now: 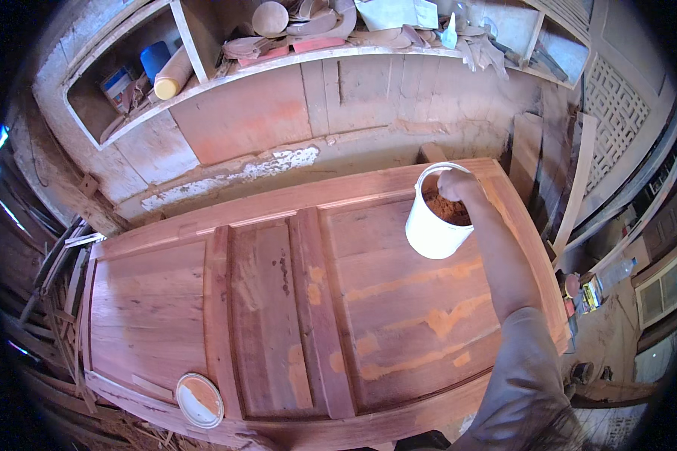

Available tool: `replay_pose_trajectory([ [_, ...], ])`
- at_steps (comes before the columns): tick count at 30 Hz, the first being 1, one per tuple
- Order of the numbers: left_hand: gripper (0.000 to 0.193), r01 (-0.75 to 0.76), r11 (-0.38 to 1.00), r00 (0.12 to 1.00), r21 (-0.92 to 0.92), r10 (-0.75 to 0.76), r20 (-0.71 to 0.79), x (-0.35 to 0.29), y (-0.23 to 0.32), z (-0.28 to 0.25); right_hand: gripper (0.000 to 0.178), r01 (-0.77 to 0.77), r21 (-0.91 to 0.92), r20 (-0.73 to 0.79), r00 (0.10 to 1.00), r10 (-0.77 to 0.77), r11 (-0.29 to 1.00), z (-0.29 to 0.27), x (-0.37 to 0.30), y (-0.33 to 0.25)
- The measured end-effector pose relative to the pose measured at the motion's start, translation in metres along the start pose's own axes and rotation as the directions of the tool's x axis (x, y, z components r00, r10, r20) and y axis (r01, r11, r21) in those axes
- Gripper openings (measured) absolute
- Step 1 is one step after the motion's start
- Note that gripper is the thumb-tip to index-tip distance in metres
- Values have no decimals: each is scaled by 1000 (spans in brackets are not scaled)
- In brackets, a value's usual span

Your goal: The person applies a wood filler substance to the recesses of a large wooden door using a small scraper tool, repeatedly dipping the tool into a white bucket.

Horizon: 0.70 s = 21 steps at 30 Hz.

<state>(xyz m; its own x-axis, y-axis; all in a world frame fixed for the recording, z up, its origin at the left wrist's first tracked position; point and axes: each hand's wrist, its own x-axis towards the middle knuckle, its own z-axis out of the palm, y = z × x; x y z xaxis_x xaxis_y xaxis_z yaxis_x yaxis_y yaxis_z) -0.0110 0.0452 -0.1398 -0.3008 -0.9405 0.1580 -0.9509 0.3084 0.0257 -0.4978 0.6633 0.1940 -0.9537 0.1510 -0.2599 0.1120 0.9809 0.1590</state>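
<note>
A white bucket [434,225] sits right of the frame's middle, tilted so its open mouth faces the upper right and shows a brown-orange paste inside. The right hand [456,184] is at the bucket's upper rim, its fingers curled closed over the edge and dipping into the mouth, so they appear to grip the rim; whether the bucket rests on the wood below or is lifted off it, I cannot tell. The right forearm runs from the hand down to a grey sleeve [525,376] at the lower right edge. The left hand is not in view.

Under the bucket lies a reddish wooden door [278,301], flat and filling the middle of the frame, with raised rails and sunken panels. Pale orange streaks of filler [444,319] mark the panel below the bucket and the rail left of it. Near the door's lower left edge lies a round white lid [200,400], smeared orange on its upper face, well apart from the bucket.

Behind the door, across the top of the frame, a worn plaster wall carries a white shelf [278,64] crowded with wood scraps and containers, among them a yellow tube [173,75]. Loose wooden slats [64,263] lean at the left edge, and boards [549,165] stand at the upper right.
</note>
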Motion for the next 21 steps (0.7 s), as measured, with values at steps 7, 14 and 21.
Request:
replay_pose_trajectory([
  [7, 53, 35, 999, 999, 11, -34, -6, 1, -22, 4, 27, 199, -29, 154, 969, -192, 980, -11, -21, 31],
  [14, 52, 79, 997, 997, 17, -80, 19, -1, -26, 13, 27, 196, 225, -33, 981, -193, 955, -1, -37, 44],
  [21, 52, 93, 995, 996, 45, -93, 5, -2, -50, 25, 28, 66, -81, 56, 997, -62, 995, 10, 3, 2],
])
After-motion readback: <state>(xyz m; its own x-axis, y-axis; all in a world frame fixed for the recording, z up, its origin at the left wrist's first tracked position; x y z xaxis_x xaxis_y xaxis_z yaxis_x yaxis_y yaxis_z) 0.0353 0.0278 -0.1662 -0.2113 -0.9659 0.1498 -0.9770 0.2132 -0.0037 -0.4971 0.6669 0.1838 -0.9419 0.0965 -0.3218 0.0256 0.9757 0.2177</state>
